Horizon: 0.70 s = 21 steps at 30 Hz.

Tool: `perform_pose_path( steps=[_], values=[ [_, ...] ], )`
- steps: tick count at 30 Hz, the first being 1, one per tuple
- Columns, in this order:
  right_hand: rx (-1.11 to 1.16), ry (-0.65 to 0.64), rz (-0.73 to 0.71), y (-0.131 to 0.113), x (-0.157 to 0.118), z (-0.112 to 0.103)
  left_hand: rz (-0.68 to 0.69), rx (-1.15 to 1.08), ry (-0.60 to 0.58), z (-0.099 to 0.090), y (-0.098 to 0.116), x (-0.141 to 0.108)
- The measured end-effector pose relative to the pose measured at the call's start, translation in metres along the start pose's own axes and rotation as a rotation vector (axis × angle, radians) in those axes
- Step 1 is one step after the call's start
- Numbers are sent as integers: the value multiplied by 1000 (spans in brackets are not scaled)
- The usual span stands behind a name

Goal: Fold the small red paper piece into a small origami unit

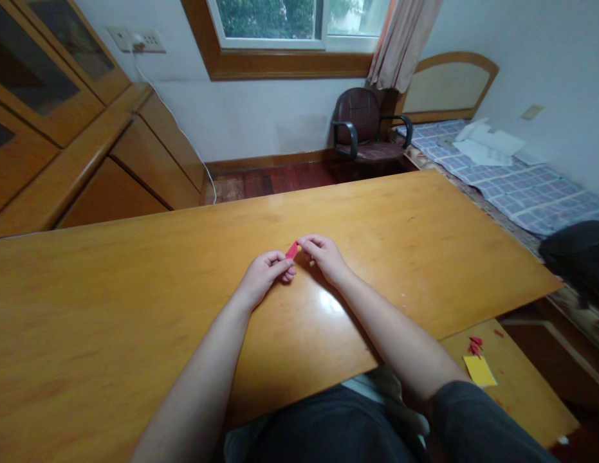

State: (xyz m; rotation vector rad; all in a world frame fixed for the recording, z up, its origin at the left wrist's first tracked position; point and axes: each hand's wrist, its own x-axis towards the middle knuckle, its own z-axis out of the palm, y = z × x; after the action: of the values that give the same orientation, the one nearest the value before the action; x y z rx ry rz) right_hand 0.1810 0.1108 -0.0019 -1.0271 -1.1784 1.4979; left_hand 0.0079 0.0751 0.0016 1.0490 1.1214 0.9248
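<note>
A small piece of folded red paper (291,251) is held up between my two hands, over the middle of the wooden table (135,308). My left hand (267,273) pinches its lower left side between thumb and fingers. At the paper's upper right tip, the thumb and forefinger of my right hand (323,256) are pressed together. The fingers cover part of the paper, so its full folded shape is hidden.
On a lower wooden surface (521,386) at the right lie a yellow paper square (480,371) and crumpled red bits (475,346). Beyond the table stand a dark red armchair (359,125), a bed with a checked sheet (511,186) and wooden cabinets (101,154). A black bag-like object (579,257) is at the right edge.
</note>
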Motion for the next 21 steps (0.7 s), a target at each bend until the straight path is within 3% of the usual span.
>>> perform_pose_path(
  steps=[11, 21],
  values=[
    [-92, -96, -54, 6, -1, -1, 129, 153, 74, 3, -3, 3],
    [-419, -139, -293, 8, 2, -3, 130, 102, 124, 4, -7, 6]
  ],
)
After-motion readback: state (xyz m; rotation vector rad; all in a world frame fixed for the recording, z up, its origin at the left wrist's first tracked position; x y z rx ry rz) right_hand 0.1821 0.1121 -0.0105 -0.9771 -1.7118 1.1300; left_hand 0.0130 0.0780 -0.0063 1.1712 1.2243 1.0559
